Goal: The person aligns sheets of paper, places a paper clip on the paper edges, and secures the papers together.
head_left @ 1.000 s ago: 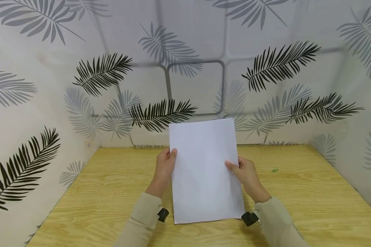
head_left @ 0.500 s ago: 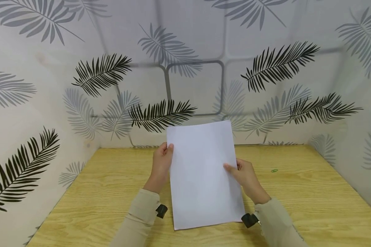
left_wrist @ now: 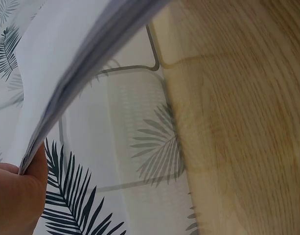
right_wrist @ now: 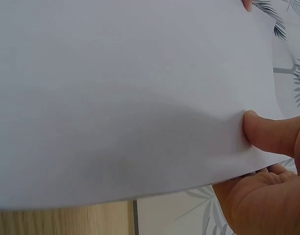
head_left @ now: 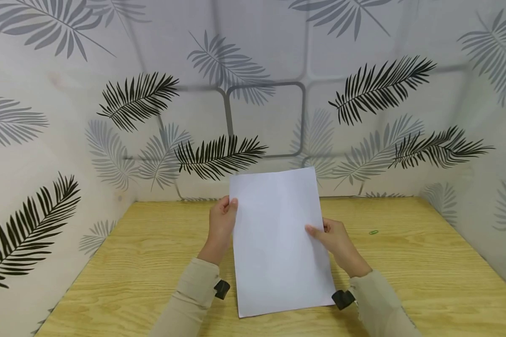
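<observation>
Down drifts the paper stack (head_left: 278, 243) a touch, my left hand (head_left: 221, 223) and right hand (head_left: 335, 238) pinching its side edges. Probably light, bendy, slide-prone: hold both sides.

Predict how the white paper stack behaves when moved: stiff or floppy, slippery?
The white paper stack probably flexes, since it bows in the right wrist view. In the left wrist view, its layers suggest sheets that may slide apart.
</observation>
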`<state>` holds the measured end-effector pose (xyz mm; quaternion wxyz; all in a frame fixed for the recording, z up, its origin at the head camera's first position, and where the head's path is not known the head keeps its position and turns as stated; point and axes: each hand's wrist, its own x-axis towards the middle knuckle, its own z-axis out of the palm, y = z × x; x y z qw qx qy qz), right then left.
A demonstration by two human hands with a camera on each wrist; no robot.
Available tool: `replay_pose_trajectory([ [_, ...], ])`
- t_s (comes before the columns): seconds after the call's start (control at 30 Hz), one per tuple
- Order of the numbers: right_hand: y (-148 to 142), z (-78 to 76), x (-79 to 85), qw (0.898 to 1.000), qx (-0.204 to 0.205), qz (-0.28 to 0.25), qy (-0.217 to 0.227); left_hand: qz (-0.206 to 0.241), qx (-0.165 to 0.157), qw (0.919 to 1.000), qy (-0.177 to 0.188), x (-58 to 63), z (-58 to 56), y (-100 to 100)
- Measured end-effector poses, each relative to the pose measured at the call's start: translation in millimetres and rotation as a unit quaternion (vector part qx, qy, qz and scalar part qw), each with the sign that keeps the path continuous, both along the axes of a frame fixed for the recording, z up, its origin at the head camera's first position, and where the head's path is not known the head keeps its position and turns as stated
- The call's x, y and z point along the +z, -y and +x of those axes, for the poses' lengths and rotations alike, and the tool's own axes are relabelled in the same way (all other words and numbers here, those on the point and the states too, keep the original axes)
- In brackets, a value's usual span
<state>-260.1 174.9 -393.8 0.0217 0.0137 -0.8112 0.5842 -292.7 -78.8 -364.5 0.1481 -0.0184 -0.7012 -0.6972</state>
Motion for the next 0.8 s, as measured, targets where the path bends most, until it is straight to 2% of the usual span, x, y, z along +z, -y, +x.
replay_pose_trajectory([
  [0.23,-10,-2.7,-3.0,0.999,0.041,0.008,0.015,0.008,-0.006,0.9998,0.018,-5.2,-0.2,-2],
  [0.53,-25,-8.0,-1.4,0.99,0.116,0.066,0.035,0.033,-0.003,0.9992,0.024,-7.0,1.0,-6],
  [0.8,-34,-11.0,0.7,0.985,0.135,0.093,0.045,0.028,-0.005,0.9993,0.025,-7.4,2.1,-8],
])
